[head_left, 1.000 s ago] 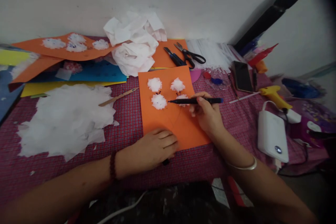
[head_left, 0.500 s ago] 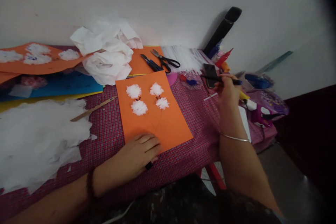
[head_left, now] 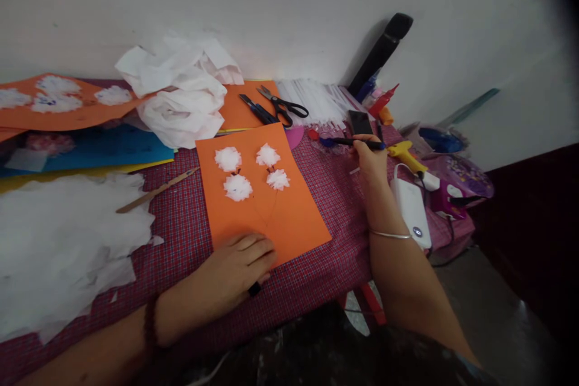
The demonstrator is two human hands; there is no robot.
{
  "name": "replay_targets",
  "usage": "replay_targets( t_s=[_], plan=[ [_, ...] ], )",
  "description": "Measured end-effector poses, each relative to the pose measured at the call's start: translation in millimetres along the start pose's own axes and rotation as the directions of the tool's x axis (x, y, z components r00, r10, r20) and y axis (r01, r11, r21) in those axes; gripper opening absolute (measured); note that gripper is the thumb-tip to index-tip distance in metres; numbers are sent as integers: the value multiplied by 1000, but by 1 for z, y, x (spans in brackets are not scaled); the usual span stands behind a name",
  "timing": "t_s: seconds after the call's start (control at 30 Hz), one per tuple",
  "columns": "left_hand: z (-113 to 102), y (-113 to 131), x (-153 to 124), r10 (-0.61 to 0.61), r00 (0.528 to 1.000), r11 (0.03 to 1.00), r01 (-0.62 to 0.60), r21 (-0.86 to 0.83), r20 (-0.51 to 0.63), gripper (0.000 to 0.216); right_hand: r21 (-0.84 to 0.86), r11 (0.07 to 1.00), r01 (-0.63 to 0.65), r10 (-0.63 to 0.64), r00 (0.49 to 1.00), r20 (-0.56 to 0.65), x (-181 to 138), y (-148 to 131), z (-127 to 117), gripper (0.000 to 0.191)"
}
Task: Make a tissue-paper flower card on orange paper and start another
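My right hand (head_left: 371, 160) is closed round a black marker pen (head_left: 347, 142), held nearly level over the right side of the table. A dark phone (head_left: 360, 122) lies just beyond it. My left hand (head_left: 242, 262) rests on the lower edge of an orange sheet (head_left: 294, 223), fingers bent. From under those fingers pokes a small black piece that looks like a marker cap (head_left: 254, 289). Several white tissue puffs (head_left: 237, 187) sit in two pairs on the sheet, with short dark marks between them. Thin pencil lines run below the right pair.
Black scissors (head_left: 287, 108) and a cutter (head_left: 259, 110) lie behind the sheet. White tissue pieces (head_left: 67, 247) and a wooden stick (head_left: 156, 191) are on the left. A crumpled white cloth (head_left: 181, 102) stands at the back. On the right are a yellow glue gun (head_left: 407, 157) and a white power bank (head_left: 411, 208).
My right hand has moved left and slightly towards me with the marker, uncovering the glue gun and power bank. My left hand stays on the sheet. The view has shifted slightly.
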State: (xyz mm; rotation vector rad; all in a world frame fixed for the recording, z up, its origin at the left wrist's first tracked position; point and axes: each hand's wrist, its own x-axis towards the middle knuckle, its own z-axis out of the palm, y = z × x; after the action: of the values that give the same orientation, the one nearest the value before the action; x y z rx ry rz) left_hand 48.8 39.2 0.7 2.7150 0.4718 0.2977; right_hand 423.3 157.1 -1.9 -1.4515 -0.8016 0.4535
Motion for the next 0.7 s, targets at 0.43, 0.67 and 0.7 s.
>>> replay_targets(
  t_s=[0.43,0.67,0.7],
  plan=[
    [-1,1,2,0,1000,1000,-1,-9,-21,20,103,994,31,-33,999,18,-13,-2,8,10],
    [2,-1,4,45,996,999,-43,26,-72,21,349,889,-297,141,902,408,-75,-30,30,20],
    [2,-1,4,46,996,999,-44,31,-76,22,334,890,-310,134,879,458,-92,-35,36,21]
  ],
)
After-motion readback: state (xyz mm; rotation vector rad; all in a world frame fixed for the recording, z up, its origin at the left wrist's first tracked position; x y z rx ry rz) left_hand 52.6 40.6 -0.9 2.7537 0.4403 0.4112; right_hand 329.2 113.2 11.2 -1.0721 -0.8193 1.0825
